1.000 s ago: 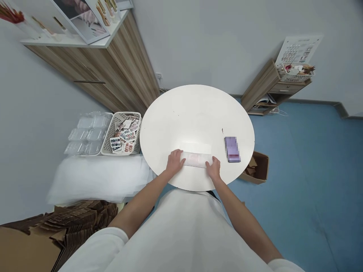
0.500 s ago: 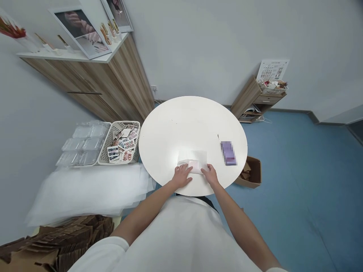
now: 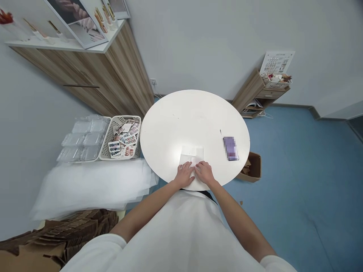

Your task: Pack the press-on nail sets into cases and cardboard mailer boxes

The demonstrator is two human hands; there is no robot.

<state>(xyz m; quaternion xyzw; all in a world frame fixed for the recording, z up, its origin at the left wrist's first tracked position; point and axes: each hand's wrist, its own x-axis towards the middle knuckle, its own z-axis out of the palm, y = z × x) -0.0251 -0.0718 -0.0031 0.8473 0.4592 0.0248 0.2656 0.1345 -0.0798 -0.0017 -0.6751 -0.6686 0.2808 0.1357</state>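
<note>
A thin white wrapping sheet (image 3: 193,151) lies partly folded near the front edge of the round white table (image 3: 195,109). Under my fingers its near part is doubled over, and what it may enclose is hidden. My left hand (image 3: 184,175) rests on the sheet's left side with its fingers stretched out. On the right side, my right hand (image 3: 204,173) has its fingers bent over the folded edge, close beside the left fingertips. A purple phone-like item (image 3: 231,148), blurred by pixels, lies to the right.
Left of the table stand a white basket (image 3: 137,151) of press-on nail cards, clear plastic boxes (image 3: 82,138), a pile of translucent sheets (image 3: 93,185) and flattened brown cartons (image 3: 65,238). An open cardboard box (image 3: 256,168) stands on the floor at right.
My right hand has moved left, folding the sheet's right side inward. The left hand stays pressed on the sheet. The whole view has shifted slightly.
</note>
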